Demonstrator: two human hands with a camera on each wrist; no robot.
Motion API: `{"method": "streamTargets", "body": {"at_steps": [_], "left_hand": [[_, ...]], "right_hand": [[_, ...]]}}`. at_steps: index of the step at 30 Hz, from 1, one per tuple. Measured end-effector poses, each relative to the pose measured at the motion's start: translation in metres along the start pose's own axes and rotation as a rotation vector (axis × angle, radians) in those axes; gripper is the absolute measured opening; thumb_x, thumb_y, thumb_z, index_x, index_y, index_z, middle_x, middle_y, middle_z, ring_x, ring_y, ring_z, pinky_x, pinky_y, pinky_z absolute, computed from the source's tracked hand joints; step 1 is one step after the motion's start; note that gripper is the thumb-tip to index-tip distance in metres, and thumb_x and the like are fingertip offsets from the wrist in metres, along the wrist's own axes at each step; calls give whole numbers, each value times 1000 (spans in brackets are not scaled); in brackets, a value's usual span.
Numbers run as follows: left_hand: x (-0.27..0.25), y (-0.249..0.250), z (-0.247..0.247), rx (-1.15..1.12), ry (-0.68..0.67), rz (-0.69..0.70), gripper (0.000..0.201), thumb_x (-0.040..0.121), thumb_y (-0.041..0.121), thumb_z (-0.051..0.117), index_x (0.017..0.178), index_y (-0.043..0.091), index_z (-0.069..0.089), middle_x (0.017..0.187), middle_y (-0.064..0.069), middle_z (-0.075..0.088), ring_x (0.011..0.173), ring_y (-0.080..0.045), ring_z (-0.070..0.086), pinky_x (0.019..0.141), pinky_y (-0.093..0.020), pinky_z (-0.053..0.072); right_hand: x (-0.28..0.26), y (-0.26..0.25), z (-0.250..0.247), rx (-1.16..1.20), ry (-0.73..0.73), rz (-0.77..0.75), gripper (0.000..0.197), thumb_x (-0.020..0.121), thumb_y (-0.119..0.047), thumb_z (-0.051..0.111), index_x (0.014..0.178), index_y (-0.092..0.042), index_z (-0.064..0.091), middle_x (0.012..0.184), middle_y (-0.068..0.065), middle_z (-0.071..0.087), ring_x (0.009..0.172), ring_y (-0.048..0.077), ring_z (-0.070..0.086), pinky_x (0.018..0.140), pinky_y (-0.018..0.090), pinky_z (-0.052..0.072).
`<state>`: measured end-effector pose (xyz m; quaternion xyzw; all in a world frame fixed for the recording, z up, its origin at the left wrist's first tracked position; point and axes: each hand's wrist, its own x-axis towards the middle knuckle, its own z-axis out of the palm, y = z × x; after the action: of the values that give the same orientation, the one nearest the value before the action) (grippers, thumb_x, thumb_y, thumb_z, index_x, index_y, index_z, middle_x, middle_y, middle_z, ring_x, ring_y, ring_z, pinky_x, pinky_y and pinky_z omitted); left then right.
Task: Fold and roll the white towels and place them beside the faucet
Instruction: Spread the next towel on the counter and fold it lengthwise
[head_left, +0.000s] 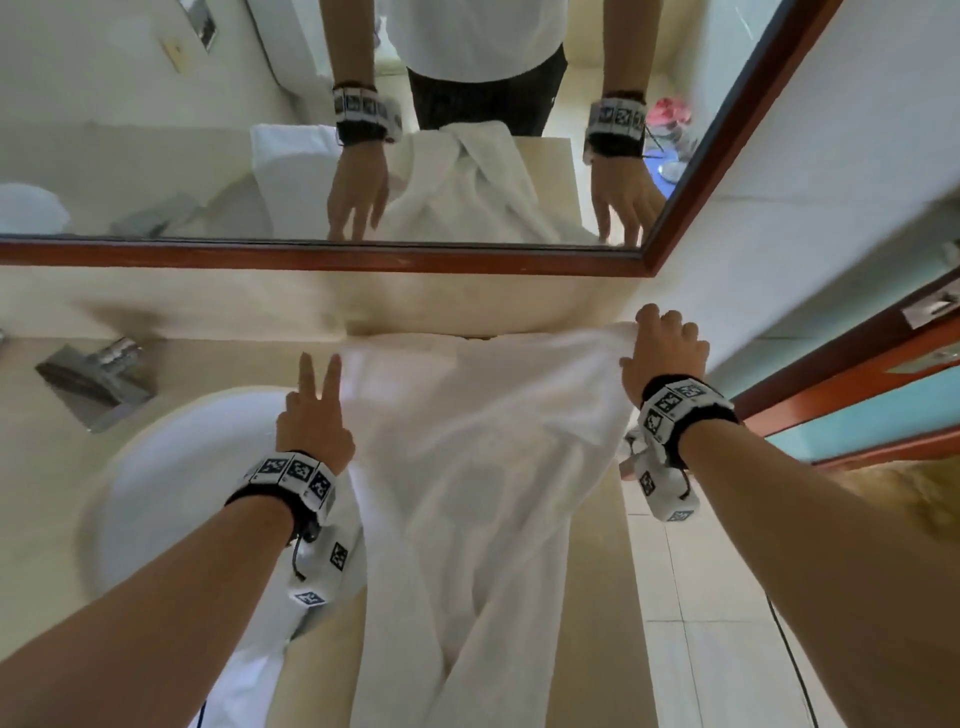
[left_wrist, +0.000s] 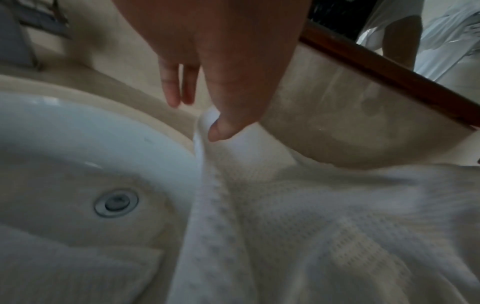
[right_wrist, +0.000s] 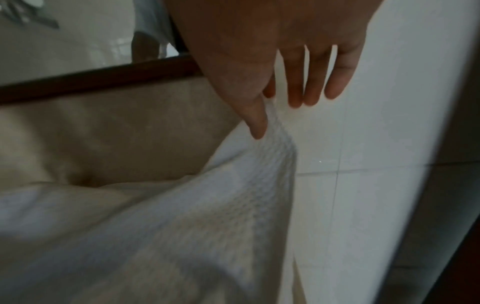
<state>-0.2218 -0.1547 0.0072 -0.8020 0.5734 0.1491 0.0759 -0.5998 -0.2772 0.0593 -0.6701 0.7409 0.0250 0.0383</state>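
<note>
head view, left hand (head_left: 311, 431) and right hand (head_left: 667, 348) pinching white towel (head_left: 467, 467) corners, beside sink (head_left: 171, 467)

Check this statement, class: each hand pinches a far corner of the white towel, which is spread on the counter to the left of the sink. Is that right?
One detail is wrong. The towel lies to the right of the sink, not the left, as the head view shows. The rest stands: the left hand and right hand each pinch a far corner on the counter.
</note>
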Motion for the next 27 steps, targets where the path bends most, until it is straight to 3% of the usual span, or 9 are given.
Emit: {"method": "streamTargets", "body": {"at_steps": [2, 4, 6, 10, 14, 17, 22, 25, 27], "left_hand": [[-6, 5, 12, 115, -39, -23, 87, 90, 24, 56, 157, 22, 0, 162, -16, -16, 142, -36, 24, 108, -44, 36], [-15, 15, 21, 163, -4, 134, 74, 93, 35, 52, 155, 21, 14, 163, -16, -5, 145, -34, 19, 114, -44, 27], [-27, 31, 36, 116, -3, 340, 65, 93, 38, 50, 152, 23, 28, 163, -11, 15, 145, -31, 23, 116, -45, 23], [-59, 63, 62, 78, -94, 553, 57, 87, 38, 54, 142, 25, 43, 145, -3, 41, 130, -27, 39, 107, -42, 29], [-90, 76, 81, 120, -86, 608, 45, 84, 33, 62, 126, 23, 49, 128, -4, 44, 116, -26, 43, 99, -40, 35], [-111, 72, 93, 169, -133, 590, 47, 83, 38, 60, 125, 23, 46, 127, -4, 46, 113, -26, 46, 96, -42, 37], [-140, 45, 107, 176, -168, 439, 72, 84, 38, 59, 147, 30, 26, 145, -3, 35, 130, -26, 38, 100, -47, 33], [-150, 34, 110, 194, -189, 331, 83, 88, 28, 59, 153, 34, 9, 155, -2, 17, 141, -24, 22, 105, -53, 30], [-154, 27, 113, 177, -219, 273, 86, 90, 21, 55, 154, 38, 0, 158, -3, 10, 145, -24, 15, 106, -53, 32]], "right_hand": [[-18, -10, 15, -128, 3, -53, 64, 80, -19, 69, 136, -16, 37, 131, 14, 45, 116, 34, 45, 95, 46, 41], [-43, -26, 33, -199, -44, -179, 63, 81, -15, 62, 138, -18, 37, 137, 14, 41, 122, 34, 41, 100, 46, 39], [-72, -46, 53, -198, -202, -342, 51, 88, -20, 55, 136, -19, 39, 140, 12, 38, 123, 34, 41, 100, 45, 39], [-136, -77, 83, -4, -593, -505, 31, 98, -29, 46, 126, -15, 47, 125, 10, 43, 106, 36, 57, 85, 42, 46], [-181, -94, 99, -59, -587, -641, 31, 99, -34, 41, 120, -15, 53, 109, 9, 56, 90, 34, 62, 71, 38, 46], [-201, -100, 102, -117, -615, -689, 36, 99, -41, 38, 118, -16, 56, 105, 8, 64, 92, 31, 64, 70, 35, 43], [-224, -80, 97, -219, -606, -708, 37, 97, -45, 40, 99, -15, 60, 98, 8, 67, 92, 30, 64, 74, 34, 44], [-228, -40, 88, -265, -597, -603, 39, 97, -44, 38, 97, -14, 63, 94, 6, 67, 89, 27, 65, 80, 35, 50], [-227, 0, 84, -252, -563, -446, 31, 97, -36, 39, 104, -16, 62, 101, 5, 67, 92, 25, 64, 83, 35, 52]]}}
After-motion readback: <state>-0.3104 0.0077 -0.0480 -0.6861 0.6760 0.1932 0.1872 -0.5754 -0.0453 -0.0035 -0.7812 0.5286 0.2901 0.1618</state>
